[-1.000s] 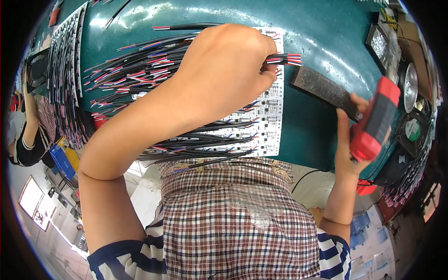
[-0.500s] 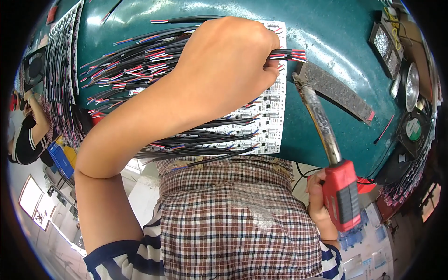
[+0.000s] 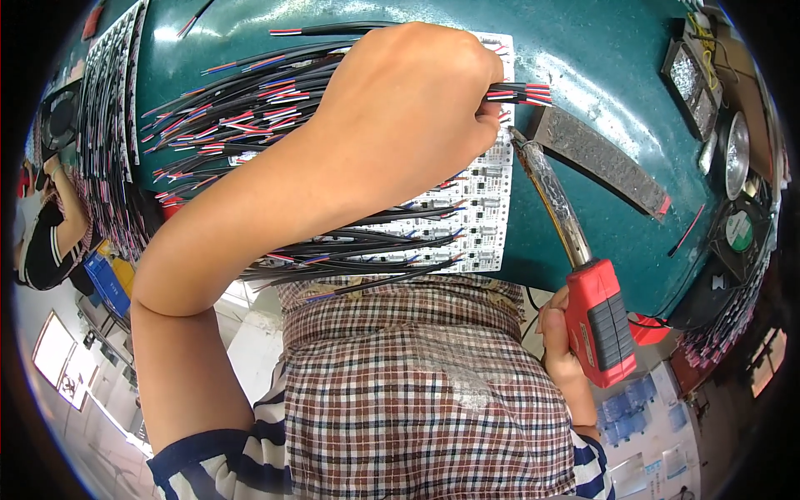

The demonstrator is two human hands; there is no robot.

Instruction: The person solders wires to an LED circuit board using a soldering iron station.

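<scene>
My left hand is closed round a bunch of black cables, whose red, white and black wire ends stick out to the right of the fist. It hangs over a white panel of circuit boards, with many black cables lying across it to the left. In my right hand is a red and black soldering iron. Its long dark barrel slants up and left, and the tip lies close to the panel's right edge, just below the fist. My left hand hides part of the boards.
A grey block lies right of the panel on the green table. Farther right are a dark-framed tray, a metal bowl and a small fan. More cabled boards lie at left, where another person sits.
The soldering iron has moved up and left, bringing its tip nearer the panel's edge. My left hand with the cables has shifted slightly up and right.
</scene>
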